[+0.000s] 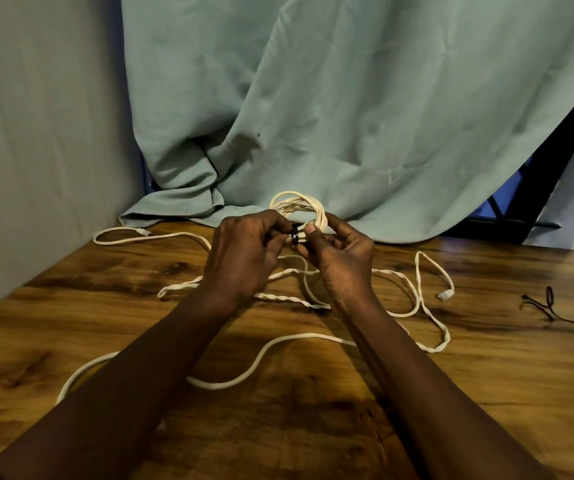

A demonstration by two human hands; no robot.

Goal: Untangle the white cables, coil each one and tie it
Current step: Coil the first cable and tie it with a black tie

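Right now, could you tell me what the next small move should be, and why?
Probably cinch the black tie snug: the left hand and right hand pinch it around the coiled cable, and it looks unfinished. Loose cables lie on the table.

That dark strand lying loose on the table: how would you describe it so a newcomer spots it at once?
Take the wooden table and follow it to its right side, beyond the loose white cables. The dark strand lies there alone: thin, with a small loop, unlike the thick pale cables.
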